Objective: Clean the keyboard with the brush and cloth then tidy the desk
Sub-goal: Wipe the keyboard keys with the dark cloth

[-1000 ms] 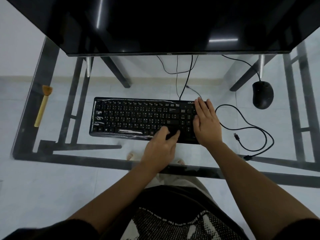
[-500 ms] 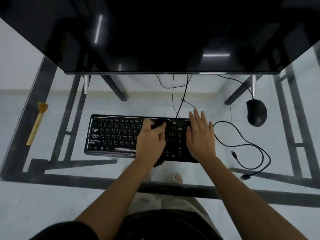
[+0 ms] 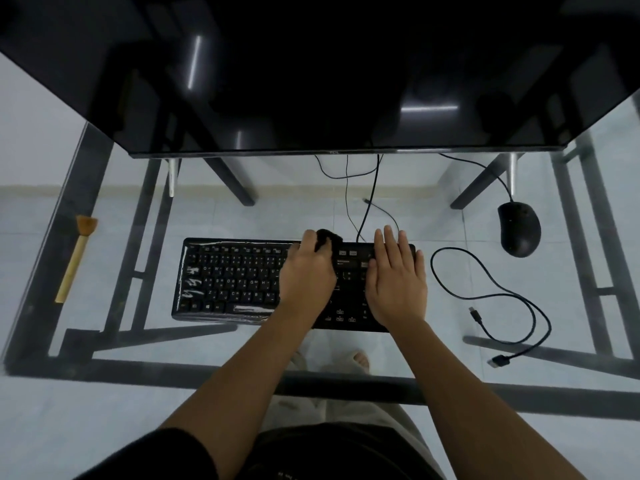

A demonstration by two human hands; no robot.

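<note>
Black cloth (image 3: 327, 237) sits bunched under the left hand (image 3: 306, 271) at the far edge of the keyboard (image 3: 242, 282), around the top row, right of centre. Left fingers are curled over the wad and clamp it against the keys. The right hand (image 3: 396, 282) lies flat on the keyboard's right end, fingers straight and slightly spread, grasping nothing, and looks like a brace.

Change: a second ago the cloth hand was down at the near edge by the bottom row. Half a second ago it was up among the upper rows, and now it has reached the back edge. That is one front-to-back wipe stroke over the middle section. The right hand has stayed on the right end throughout, and the keyboard has not visibly shifted on the glass desk (image 3: 277, 216).

Judgement: cloth pass is under way. The left half of the keys, with glossy streaks on it, looks not yet covered, and the area under the right hand needs a swap of hands.

The brush (image 3: 78, 258) lies untouched at the far left of the desk, well apart from the keyboard, and I cannot tell whether the brushing step is done. A mouse (image 3: 518, 228) sits at far right and a loose cable (image 3: 502, 299) is looped between it and the keyboard, so tidying is still to come. The monitor (image 3: 311, 74) overhangs the back.
</note>
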